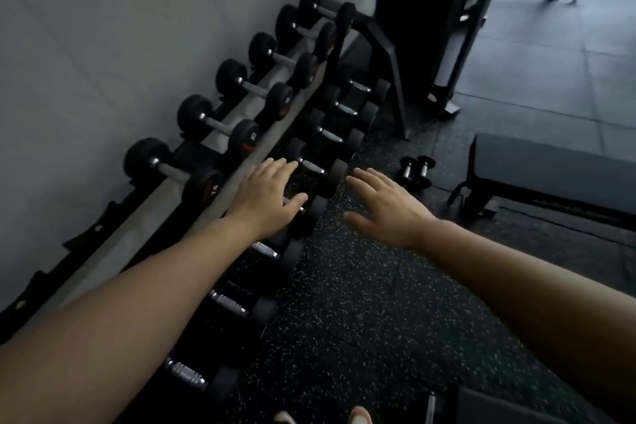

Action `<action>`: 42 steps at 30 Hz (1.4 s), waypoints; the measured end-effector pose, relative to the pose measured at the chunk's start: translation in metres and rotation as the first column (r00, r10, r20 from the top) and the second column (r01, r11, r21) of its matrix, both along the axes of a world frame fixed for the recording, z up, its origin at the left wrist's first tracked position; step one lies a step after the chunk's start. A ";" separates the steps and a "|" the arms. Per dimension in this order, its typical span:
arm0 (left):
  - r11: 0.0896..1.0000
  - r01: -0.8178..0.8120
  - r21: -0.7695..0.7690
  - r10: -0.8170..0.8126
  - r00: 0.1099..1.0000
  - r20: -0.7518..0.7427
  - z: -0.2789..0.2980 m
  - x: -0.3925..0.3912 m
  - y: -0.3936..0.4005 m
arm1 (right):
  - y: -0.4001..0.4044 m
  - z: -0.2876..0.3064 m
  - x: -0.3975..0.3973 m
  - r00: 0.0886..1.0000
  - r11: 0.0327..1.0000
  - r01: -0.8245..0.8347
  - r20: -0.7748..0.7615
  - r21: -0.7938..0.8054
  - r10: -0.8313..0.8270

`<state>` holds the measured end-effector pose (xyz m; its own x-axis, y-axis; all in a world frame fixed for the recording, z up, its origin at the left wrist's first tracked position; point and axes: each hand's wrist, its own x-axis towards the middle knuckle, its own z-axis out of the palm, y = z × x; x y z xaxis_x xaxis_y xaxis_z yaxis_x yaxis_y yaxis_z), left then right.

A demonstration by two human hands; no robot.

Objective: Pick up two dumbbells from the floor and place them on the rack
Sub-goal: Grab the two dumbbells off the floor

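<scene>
Grip empty, left hand (267, 195) and right hand (384, 206) outstretched, fingers spread

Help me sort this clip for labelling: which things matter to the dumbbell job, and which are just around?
Job:
- two small black chrome-handled dumbbells on the floor
- black two-tier dumbbell rack
- left hand, right hand, both empty

Around:
- black padded bench
- black machine frame

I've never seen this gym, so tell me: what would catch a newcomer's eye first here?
Two bare arms stretch forward, the left hand spread above the rack's lower row and the right hand open over the speckled floor. The long rack of black dumbbells runs along the pale wall at left. Two small dumbbells lie side by side on the floor beside a dark bench at right.
</scene>
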<state>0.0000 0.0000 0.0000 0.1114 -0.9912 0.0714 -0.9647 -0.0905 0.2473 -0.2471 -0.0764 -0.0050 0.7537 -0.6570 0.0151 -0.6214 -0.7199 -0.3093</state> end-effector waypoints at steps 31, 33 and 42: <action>0.866 0.422 0.268 -0.417 0.906 -0.078 -0.139 -0.091 -0.455 | -0.358 -0.109 -0.098 0.871 0.866 0.479 -0.201 0.142 -0.449; 0.862 0.397 0.315 -0.396 0.916 -0.070 -0.149 -0.102 -0.484 | -0.391 -0.119 -0.113 0.871 0.866 0.474 -0.229 0.157 -0.435; 0.838 0.342 0.425 -0.330 0.938 -0.103 -0.198 -0.145 -0.601 | -0.519 -0.171 -0.153 0.877 0.859 0.447 -0.312 0.250 -0.365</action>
